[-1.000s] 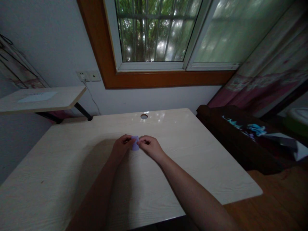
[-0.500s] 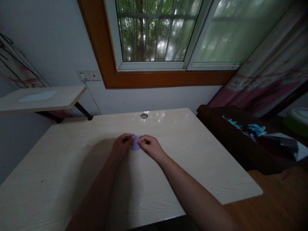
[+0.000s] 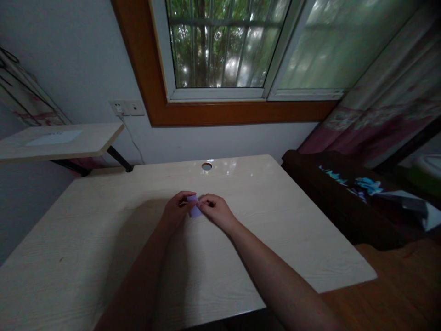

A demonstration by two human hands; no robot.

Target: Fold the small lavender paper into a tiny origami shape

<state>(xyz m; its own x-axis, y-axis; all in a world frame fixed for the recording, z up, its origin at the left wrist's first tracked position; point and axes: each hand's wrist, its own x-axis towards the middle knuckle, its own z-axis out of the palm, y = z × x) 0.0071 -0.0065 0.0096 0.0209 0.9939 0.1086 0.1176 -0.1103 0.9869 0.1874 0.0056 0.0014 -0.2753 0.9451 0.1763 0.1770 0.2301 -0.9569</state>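
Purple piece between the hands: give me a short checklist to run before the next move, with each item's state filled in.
1. Left hand on the purple piece: ok, its thumb lies over the piece.
2. Right hand at the piece: ok, its fingertips are at the right edge.
3. Right hand's pinch secure: cannot tell, the contact is too small to read.
4. Whole piece in view: not ok, fingers cover part of it.
5. Piece away from the round hole in the desk: ok, the hole is farther back, near the far edge.
6. Cable away from both hands: ok, it hangs from the outlet behind the desk.
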